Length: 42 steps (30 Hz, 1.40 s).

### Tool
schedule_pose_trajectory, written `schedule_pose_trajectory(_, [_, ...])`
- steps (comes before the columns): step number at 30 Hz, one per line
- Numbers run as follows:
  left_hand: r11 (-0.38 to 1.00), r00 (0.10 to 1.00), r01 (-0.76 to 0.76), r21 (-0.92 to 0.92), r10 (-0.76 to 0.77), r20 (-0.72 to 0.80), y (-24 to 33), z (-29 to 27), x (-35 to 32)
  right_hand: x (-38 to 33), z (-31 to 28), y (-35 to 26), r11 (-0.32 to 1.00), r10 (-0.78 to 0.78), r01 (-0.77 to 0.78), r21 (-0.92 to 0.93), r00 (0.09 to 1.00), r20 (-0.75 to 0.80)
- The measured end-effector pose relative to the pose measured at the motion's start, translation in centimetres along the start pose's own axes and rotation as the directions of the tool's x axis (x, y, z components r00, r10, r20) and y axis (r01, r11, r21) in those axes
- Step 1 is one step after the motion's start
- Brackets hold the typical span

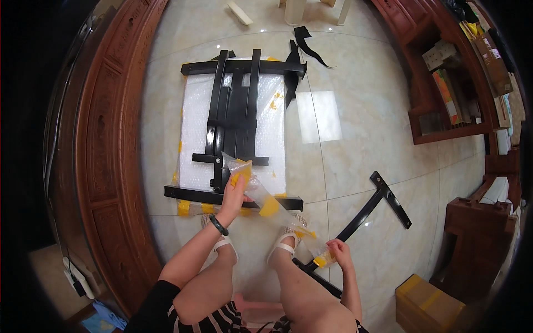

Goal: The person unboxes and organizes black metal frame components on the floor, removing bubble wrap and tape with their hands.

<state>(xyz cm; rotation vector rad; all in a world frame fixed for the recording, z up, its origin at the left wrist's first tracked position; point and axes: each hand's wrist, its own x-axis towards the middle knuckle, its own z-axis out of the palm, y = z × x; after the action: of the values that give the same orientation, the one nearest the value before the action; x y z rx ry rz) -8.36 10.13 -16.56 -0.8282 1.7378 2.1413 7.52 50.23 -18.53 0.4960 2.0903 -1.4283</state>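
A long strip of clear plastic wrap [284, 213] with yellow tape patches is stretched between my hands. My left hand [234, 191] grips its upper end, over the lower part of the black metal frame [239, 114]. Lower right, beside my knee, my right hand [339, 252] pinches the other end near a yellow tape piece. The frame, with several bars, lies on a white bubble-wrapped panel [194, 102]. A black crossbar [183, 192] lies across the panel's near edge, partly behind my left hand. A black T-shaped metal leg [361, 213] rests on the floor past my right hand.
Black torn wrapping strips [292, 72] lie beyond the panel's right corner. Carved wooden furniture [105, 139] runs along the left. Wooden cabinets [455, 139] stand at the right, with a taped cardboard box [427, 304] near the lower right. Pale stool legs [295, 11] are at the far edge.
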Motion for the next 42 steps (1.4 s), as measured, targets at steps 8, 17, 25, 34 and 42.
schedule_pose_trajectory(8, [0.989, 0.997, 0.077, -0.129, -0.078, -0.003, 0.6, -1.5, -0.2, 3.5, -1.4, 5.7, 0.935, 0.103, -0.304, -0.183, 0.727, -0.679])
schedule_pose_trajectory(17, [0.987, 0.975, -0.139, -0.083, 0.122, -0.184, 0.6, -3.8, 2.0, 5.2, -2.0, 7.4, 0.852, 0.005, -0.382, -0.357, 0.688, -0.726])
schedule_pose_trajectory(25, [0.813, 0.884, -0.429, 0.393, 0.468, -0.004, 1.4, -0.8, -4.0, 5.2, 1.5, 3.3, 0.785, 0.149, -0.563, -0.258, 0.576, -0.804])
schedule_pose_trajectory(34, [-0.059, 0.373, -0.924, 0.378, 0.081, 0.924, 0.3, 6.2, -6.1, 3.9, 1.2, 2.4, 0.944, 0.002, -0.276, -0.183, 0.557, -0.830])
schedule_pose_trajectory(42, [-0.250, 0.235, -0.929, 0.271, 0.165, 0.958, -3.4, 4.6, -3.4, 3.7, 0.8, -2.9, 0.985, 0.013, -0.149, -0.084, 0.557, -0.831])
